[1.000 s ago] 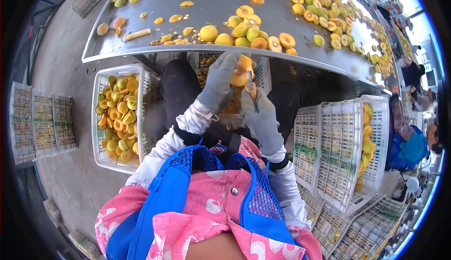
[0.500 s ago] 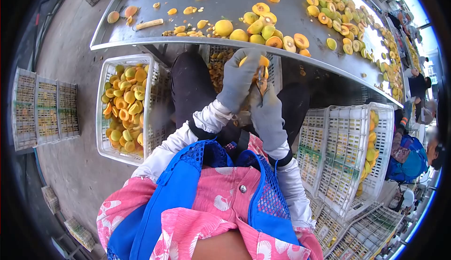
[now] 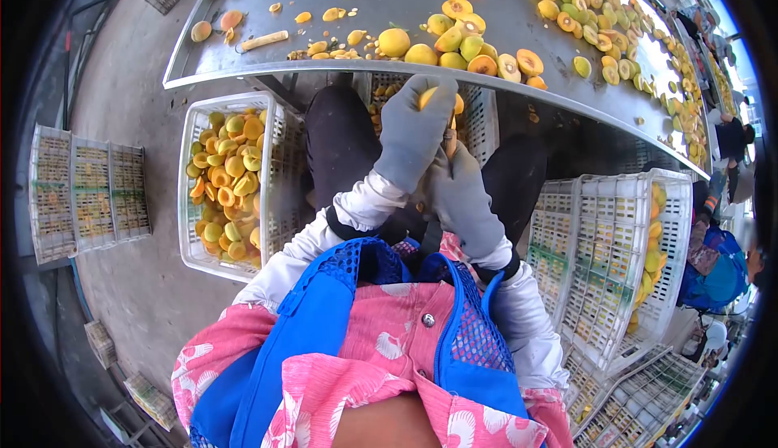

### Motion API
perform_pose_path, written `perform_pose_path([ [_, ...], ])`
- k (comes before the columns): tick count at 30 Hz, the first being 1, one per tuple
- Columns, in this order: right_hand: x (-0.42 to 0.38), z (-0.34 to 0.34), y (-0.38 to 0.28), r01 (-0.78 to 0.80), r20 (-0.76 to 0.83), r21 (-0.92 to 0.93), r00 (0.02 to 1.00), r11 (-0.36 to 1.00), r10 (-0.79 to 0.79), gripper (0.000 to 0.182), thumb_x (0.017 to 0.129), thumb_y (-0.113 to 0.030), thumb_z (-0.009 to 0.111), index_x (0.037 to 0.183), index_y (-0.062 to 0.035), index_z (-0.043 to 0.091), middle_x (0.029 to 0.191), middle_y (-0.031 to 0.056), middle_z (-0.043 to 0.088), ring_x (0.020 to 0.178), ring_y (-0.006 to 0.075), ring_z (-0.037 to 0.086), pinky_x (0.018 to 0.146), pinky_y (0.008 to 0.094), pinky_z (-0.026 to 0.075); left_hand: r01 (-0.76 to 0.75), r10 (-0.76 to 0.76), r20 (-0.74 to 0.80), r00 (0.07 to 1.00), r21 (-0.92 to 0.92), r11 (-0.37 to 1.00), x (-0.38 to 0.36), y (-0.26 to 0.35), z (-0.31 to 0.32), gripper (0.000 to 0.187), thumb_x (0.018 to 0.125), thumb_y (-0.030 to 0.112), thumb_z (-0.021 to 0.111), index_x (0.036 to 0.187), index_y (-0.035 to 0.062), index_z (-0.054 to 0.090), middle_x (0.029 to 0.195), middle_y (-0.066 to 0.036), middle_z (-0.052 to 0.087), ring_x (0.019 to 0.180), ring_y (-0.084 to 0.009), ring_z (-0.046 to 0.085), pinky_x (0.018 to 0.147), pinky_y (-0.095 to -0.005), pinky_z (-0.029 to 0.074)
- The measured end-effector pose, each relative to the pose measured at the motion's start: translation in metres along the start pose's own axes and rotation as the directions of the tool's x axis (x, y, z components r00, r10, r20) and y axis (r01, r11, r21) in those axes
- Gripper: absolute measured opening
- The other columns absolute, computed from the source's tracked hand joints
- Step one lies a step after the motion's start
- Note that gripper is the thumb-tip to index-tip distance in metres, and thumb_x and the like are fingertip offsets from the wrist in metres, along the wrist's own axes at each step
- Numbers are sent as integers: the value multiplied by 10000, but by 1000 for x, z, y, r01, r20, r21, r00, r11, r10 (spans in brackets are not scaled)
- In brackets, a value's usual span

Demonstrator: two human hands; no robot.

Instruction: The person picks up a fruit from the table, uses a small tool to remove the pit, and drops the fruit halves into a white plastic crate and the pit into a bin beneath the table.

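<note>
Both my hands wear grey gloves and meet just below the table's near edge. My left hand (image 3: 415, 134) is closed around a yellow peach (image 3: 427, 98), mostly hidden behind the fingers. In my right hand (image 3: 466, 201) is a small pitting tool (image 3: 450, 142), its tip up against the peach's underside; the glove covers its handle. Beyond my hands, cut and whole peaches (image 3: 450, 40) are piled at the edge of the metal table (image 3: 340, 10).
At left stands a white crate (image 3: 185, 197) of peach halves (image 3: 231, 164). Another crate with pieces sits under the table between my knees. Stacked crates (image 3: 600, 245) flank my right side. On the table lie a wooden-handled tool (image 3: 264, 40) and many peach halves (image 3: 600, 23). People are at far right.
The whole view has shifted slightly to the right. My hands stay together on the peach; the tool's metal loop, visible before, is now mostly hidden against the fruit.
</note>
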State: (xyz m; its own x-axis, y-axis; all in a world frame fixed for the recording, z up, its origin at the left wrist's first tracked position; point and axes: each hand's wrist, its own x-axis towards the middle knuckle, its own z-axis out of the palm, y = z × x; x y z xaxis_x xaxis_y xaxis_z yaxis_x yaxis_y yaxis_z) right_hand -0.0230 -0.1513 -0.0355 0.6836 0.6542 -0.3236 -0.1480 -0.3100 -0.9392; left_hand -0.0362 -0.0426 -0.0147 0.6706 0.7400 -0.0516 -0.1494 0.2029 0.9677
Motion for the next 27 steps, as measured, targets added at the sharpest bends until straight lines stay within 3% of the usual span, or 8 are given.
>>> perform_pose_path([
  [4, -5, 2, -20, -186, 49, 150, 982, 971, 181, 277, 992, -319, 529, 1005, -42, 525, 656, 36, 544, 465, 133, 504, 412, 283, 398, -91, 94, -14, 995, 155, 984, -2, 2, 3, 212, 932, 214, 622, 965, 12, 679, 838, -14, 673, 748, -50, 581, 678, -210, 478],
  [6, -12, 1, -30, -176, 78, 204, 984, 963, 163, 254, 1017, -343, 459, 1009, -94, 508, 595, 5, 492, 416, 112, 465, 377, 268, 422, 128, -106, 124, 987, -186, 974, 5, 2, -2, 194, 931, 191, 621, 958, 9, 686, 843, -27, 673, 759, -62, 587, 682, -223, 485],
  [9, -24, -11, -58, -341, 236, 312, 932, 887, 275, 273, 1018, -369, 446, 922, -114, 466, 583, -16, 434, 401, 91, 397, 366, 273, 388, 132, -85, 160, 984, -315, 940, 5, -4, -1, 245, 967, 228, 572, 959, 5, 674, 809, -69, 666, 719, -115, 633, 614, -226, 506],
  [12, -24, -16, -60, -456, 271, 302, 883, 837, 383, 298, 1020, -397, 437, 883, -132, 436, 570, -38, 362, 402, 65, 313, 362, 259, 320, 69, -66, 155, 986, -14, 998, 4, -5, 1, 264, 969, 244, 567, 971, 1, 669, 824, -84, 664, 724, -131, 645, 629, -244, 527],
  [16, -20, -32, -59, -572, 465, 410, 801, 710, 377, 329, 1020, -442, 432, 889, -141, 440, 568, -63, 316, 407, 44, 263, 368, 227, 249, 2, -18, 136, 991, 118, 993, 4, -4, 2, 272, 973, 249, 556, 978, -1, 662, 853, -98, 663, 728, -151, 656, 647, -261, 543],
  [19, -17, -40, -54, -568, 594, 425, 762, 705, 257, 369, 1008, -489, 438, 875, -145, 463, 583, -83, 299, 421, 37, 239, 383, 222, 216, 277, -234, 290, 928, -115, 954, 15, -17, -4, 282, 976, 271, 560, 979, 7, 659, 857, -96, 663, 744, -158, 659, 668, -278, 548],
  [24, -12, -49, -47, -646, 664, 435, 701, 627, 262, 411, 996, -545, 417, 877, -154, 452, 597, -87, 295, 413, 25, 212, 361, 206, 180, 99, -84, 367, 926, -22, 995, 15, -17, -9, 325, 989, 313, 538, 1044, 10, 642, 848, -99, 670, 777, -152, 646, 701, -262, 525],
  [27, -6, -46, -32, -695, 763, 473, 630, 542, 143, 407, 999, -542, 408, 873, -157, 447, 601, -86, 303, 412, 22, 213, 349, 199, 184, 218, -133, 607, 784, -68, 974, 22, -15, -16, 423, 1000, 397, 483, 1076, 5, 623, 880, -115, 676, 781, -173, 647, 709, -282, 524],
])
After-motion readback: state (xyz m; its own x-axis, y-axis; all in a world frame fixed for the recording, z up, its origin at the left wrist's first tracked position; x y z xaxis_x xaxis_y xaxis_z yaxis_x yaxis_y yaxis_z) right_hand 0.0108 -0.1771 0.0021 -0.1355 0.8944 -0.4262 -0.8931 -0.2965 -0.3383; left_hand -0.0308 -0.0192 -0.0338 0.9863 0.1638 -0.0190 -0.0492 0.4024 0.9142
